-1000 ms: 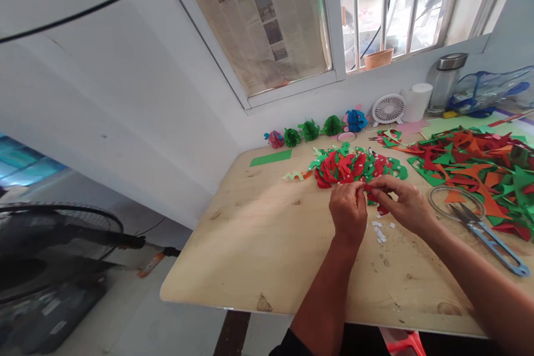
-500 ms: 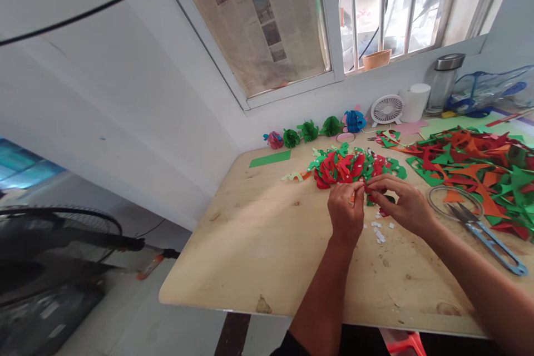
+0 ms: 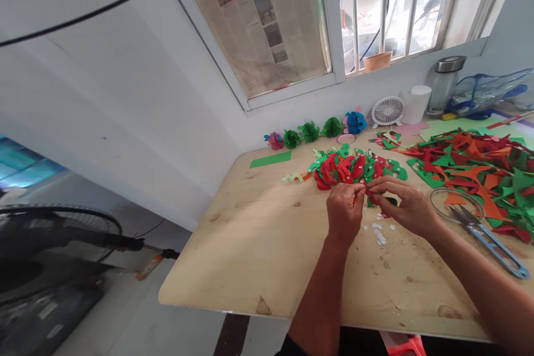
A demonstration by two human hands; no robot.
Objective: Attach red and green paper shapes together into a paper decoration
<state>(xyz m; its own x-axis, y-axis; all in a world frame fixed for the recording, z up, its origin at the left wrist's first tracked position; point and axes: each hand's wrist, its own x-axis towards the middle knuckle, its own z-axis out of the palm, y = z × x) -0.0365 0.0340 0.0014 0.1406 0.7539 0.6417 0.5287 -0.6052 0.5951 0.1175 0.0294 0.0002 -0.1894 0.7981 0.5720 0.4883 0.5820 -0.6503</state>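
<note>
My left hand (image 3: 344,208) and my right hand (image 3: 400,203) meet fingertip to fingertip above the wooden table. Between their pinched fingers is a small red paper piece (image 3: 367,191), mostly hidden by the fingers. Just beyond them lies a heap of red and green paper cutouts (image 3: 340,168) dotted with white squares. Below my right palm, a few dark green and red pieces show in part. Small white paper squares (image 3: 379,233) are scattered on the table nearer to me.
Blue thread snips (image 3: 498,247) and a clear ring (image 3: 436,208) lie right of my hands, beside a large pile of paper scraps (image 3: 479,167). Several paper-ball figures (image 3: 310,131), a small white fan (image 3: 387,111) and a glass bottle (image 3: 442,89) line the wall. A green strip (image 3: 270,159) lies left.
More red paper shows between my fingertips now, and my fingers have shifted slightly. Both hands stay in nearly the same place; the other things have not moved.
</note>
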